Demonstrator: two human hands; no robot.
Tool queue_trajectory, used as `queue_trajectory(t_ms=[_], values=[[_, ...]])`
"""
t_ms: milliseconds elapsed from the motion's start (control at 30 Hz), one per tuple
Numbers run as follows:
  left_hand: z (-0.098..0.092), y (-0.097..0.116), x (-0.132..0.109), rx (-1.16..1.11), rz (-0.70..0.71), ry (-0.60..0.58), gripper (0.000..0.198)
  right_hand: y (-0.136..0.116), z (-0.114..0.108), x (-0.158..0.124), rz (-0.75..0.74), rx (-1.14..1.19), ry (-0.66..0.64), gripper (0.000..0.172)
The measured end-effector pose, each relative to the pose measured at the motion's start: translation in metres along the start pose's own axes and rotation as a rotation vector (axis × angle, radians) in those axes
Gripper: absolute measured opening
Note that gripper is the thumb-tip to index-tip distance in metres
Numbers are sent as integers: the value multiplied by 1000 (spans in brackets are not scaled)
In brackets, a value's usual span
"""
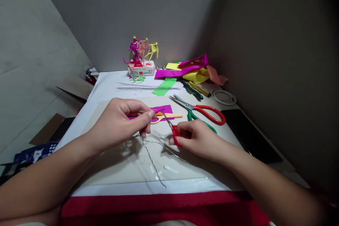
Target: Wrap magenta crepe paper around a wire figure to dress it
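The left hand (119,123) pinches twisted wire (152,160), the right hand (197,139) grips red-handled pliers (175,136); finished wire figures (140,51) already stand farther back.

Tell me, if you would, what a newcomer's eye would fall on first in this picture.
Bright wire figures in magenta, pink and yellow stand out first, on a white box at the back of the table. Centre front, the left hand and right hand meet over a magenta paper sheet, the right holding a small red-handled tool. Large red-and-green-handled scissors lie just right of them.
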State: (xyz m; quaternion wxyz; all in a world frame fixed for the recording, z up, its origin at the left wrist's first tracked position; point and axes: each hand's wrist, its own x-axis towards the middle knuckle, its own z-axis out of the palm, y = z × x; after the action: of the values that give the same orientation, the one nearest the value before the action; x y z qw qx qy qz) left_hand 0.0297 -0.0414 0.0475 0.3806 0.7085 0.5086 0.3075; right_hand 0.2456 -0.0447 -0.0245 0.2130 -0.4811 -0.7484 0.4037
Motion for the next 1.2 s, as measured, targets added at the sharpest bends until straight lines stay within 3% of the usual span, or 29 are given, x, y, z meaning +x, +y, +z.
queue_trajectory(t_ms=[100,200,400,500,700,800,900,1033,1200], values=[[1,1,-1,29,17,15,19,5,3,1,-42,-309,64,15],[2,2,-2,80,52,25,20,7,7,-1,-109,-459,118,6],[6,2,-3,194,184,18,20,6,9,-2,-203,-562,34,15],[10,-1,-3,269,275,26,17,5,7,-2,-248,-485,43,18],[19,-12,-3,362,493,61,16,-7,3,-11,-574,-96,499,30],[21,-12,-5,368,525,-14,18,-13,3,-14,-695,-70,470,28],[19,-8,-5,290,429,-123,17,-15,3,-13,-701,-45,467,22],[16,-3,-4,168,240,-147,18,-15,2,-15,-642,-24,581,22],[17,-5,-2,142,328,-178,18,-14,3,-17,-598,32,649,23]])
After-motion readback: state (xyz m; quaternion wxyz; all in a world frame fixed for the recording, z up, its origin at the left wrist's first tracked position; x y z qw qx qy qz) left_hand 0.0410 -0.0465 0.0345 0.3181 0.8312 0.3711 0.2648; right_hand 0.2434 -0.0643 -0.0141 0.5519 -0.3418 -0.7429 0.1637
